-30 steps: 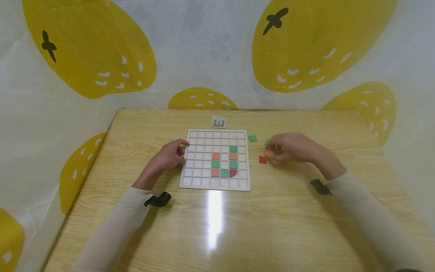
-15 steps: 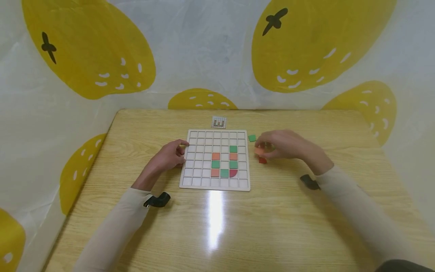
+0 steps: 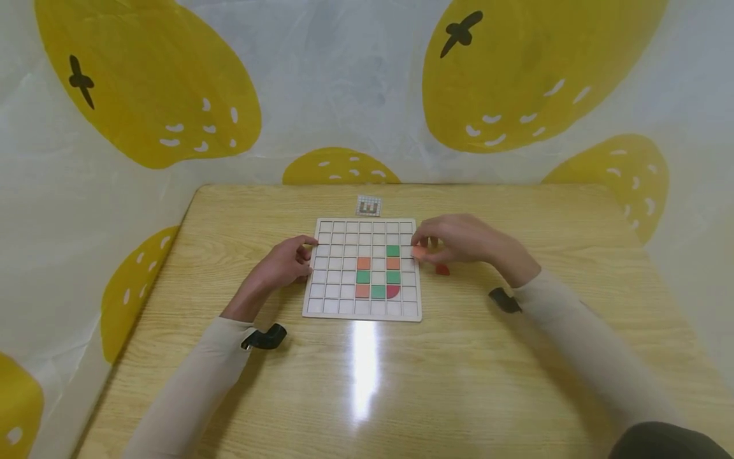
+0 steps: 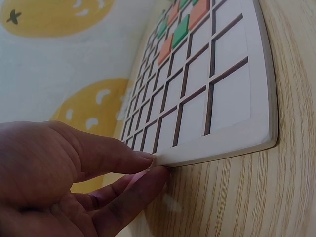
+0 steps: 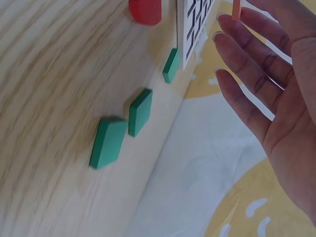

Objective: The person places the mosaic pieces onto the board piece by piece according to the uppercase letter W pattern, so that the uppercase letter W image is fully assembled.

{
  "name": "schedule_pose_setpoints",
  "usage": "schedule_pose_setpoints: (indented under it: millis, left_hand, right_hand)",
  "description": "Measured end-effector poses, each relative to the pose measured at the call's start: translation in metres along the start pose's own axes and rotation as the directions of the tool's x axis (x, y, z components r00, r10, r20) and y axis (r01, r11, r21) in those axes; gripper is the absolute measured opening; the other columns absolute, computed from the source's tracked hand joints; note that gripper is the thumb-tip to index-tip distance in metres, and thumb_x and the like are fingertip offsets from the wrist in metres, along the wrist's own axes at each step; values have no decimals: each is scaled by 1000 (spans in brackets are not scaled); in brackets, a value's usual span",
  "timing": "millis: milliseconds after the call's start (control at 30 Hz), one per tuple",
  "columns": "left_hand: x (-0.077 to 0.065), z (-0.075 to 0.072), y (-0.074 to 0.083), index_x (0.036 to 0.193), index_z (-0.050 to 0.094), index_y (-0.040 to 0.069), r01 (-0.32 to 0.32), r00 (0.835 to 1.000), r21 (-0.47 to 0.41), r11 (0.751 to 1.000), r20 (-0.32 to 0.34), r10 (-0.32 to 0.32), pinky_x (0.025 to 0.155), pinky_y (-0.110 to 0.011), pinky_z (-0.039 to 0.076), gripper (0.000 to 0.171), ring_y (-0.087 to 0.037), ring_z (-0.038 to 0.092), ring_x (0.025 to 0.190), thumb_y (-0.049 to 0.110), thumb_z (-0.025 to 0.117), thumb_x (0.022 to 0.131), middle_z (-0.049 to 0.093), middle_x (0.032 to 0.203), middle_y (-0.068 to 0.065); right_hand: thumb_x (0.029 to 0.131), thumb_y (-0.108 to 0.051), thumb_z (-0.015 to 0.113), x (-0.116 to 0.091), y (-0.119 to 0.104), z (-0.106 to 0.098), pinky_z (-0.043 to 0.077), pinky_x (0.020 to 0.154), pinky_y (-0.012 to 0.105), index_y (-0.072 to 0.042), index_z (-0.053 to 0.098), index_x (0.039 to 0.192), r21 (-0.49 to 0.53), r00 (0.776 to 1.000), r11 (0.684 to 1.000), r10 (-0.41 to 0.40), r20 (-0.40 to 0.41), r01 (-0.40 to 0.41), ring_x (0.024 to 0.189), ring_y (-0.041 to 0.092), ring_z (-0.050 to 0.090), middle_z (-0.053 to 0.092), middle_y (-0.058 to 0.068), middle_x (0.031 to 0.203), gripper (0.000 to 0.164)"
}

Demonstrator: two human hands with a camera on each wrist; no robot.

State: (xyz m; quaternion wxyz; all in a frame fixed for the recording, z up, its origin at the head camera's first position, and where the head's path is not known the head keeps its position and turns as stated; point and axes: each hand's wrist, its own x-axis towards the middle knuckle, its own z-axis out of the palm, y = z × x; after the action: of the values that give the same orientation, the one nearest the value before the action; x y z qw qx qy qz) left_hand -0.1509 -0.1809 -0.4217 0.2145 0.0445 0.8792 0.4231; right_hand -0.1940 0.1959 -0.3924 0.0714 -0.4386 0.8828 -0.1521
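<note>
My left hand [image 3: 287, 262] holds the left edge of a pale wooden grid board [image 3: 310, 313]. In the left wrist view its thumb [image 4: 123, 153] lies at the rim, with a fingertip [image 4: 157, 178] against the side below. My right hand [image 3: 464, 239] pinches an orange square tile [image 3: 419, 253] over the board's right edge. Only part of that orange tile [image 5: 237, 9] shows in the right wrist view, where the other fingers are spread. Set in the grid are orange tiles [image 3: 364, 262], green tiles [image 3: 378, 292] and one red rounded tile [image 3: 392, 292].
A small patterned card [image 3: 368, 206] lies behind the board on the wooden table [image 3: 487, 382]. A red rounded tile [image 3: 442, 269] lies right of the board. Three green tiles [image 5: 109, 142] lie nearby in the right wrist view. A fruit-print sheet [image 3: 344, 83] hangs behind.
My right hand has moved left with the orange tile, from the loose tiles to the board's right edge. My left hand has stayed at the left edge.
</note>
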Motion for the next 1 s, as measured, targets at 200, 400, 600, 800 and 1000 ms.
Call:
schedule_pose_setpoints:
  millis: [200,400,600,800,1000]
  left_hand:
    - [0,0,-1,148,45,2,-4,1000,3,1000,1,4,70,-31,51,60,-27,54,93,-10,61,92,53,113,-20]
    - [-2,0,-1,148,45,1,-2,1000,-2,1000,6,2,71,-32,52,59,-27,54,93,-11,61,92,53,114,-21]
    - [-3,0,-1,148,45,1,-9,1000,-6,1000,12,9,70,-33,53,59,-27,55,91,-11,61,92,53,113,-21]
    - [-2,1,-2,148,45,1,-8,1000,-4,1000,8,8,69,-32,52,59,-26,55,90,-11,61,92,53,112,-21]
    - [-2,2,-1,148,45,1,-5,1000,-6,1000,3,5,71,-32,53,59,-27,55,92,-11,60,92,53,112,-21]
  right_hand:
    - [95,-33,71,10,-6,4,49,67,30,-20,76,106,-13,1000,999,-30,-4,30,79,13,64,69,-10,91,19]
    - [93,-31,72,20,-12,6,49,66,29,-20,75,106,13,998,998,-60,-7,60,81,14,66,69,-11,92,18]
    - [93,-31,73,29,-16,8,49,68,30,-20,75,109,26,996,996,-87,-3,87,83,11,65,69,-11,95,20]
    - [91,-30,75,39,-17,12,49,70,30,-20,74,113,48,995,994,-99,21,98,84,13,65,68,-12,96,24]
    - [89,-31,79,49,-21,15,50,72,32,-18,72,116,70,991,989,-130,41,127,87,14,65,69,-9,101,31]
